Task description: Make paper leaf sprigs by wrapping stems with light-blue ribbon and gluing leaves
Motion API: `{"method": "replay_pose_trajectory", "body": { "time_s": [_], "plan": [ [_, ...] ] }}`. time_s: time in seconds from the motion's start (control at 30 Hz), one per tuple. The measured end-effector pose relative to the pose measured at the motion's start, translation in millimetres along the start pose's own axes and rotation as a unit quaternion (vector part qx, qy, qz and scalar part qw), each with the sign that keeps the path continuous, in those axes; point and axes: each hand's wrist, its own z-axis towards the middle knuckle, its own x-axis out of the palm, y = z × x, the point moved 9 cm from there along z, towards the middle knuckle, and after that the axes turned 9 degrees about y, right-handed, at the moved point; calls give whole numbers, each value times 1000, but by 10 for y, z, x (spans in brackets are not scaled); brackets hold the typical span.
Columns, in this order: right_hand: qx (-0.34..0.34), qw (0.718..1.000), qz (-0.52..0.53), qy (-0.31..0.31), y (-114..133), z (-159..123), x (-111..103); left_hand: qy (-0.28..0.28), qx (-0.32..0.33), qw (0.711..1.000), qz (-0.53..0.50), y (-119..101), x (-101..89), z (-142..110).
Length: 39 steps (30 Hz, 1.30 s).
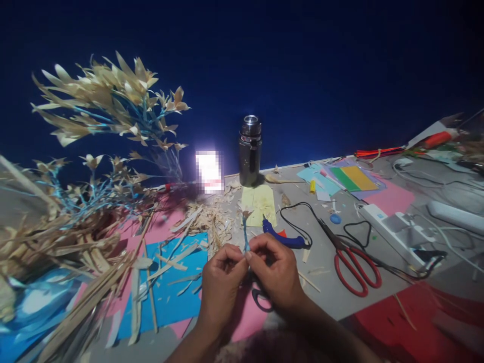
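Fingers (259,244) of your left hand (222,276) and right hand (282,267) pinch the blue stem (245,233) of a small dried flower (246,212) just below the frame's centre; a light, even grip should keep it straight.

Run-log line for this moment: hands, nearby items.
right hand: pinching blue stem | left hand: fingertips beside right's | nearby: blue-handled tool, red-handled scissors

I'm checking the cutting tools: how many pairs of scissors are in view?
2, it seems: red-handled scissors near the white power strip, and a dark-handled pair partly hidden by the right hand. Others may be hidden.
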Motion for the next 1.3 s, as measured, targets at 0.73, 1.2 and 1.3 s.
{"method": "replay_pose_trajectory", "body": {
  "time_s": [0.73, 1.2, 1.3],
  "plan": [
    [197, 934, 291, 68, -544, -68, 255, 127, -154, 955, -217, 237, 236, -129],
    [77, 995, 48, 29, -155, 3, 94, -38, 22, 991, 128, -133, -160, -75],
    [38, 999, 4, 6, -68, -1, 83, -63, 89, 977, 183, -280, -138, -96]
  ]
}}
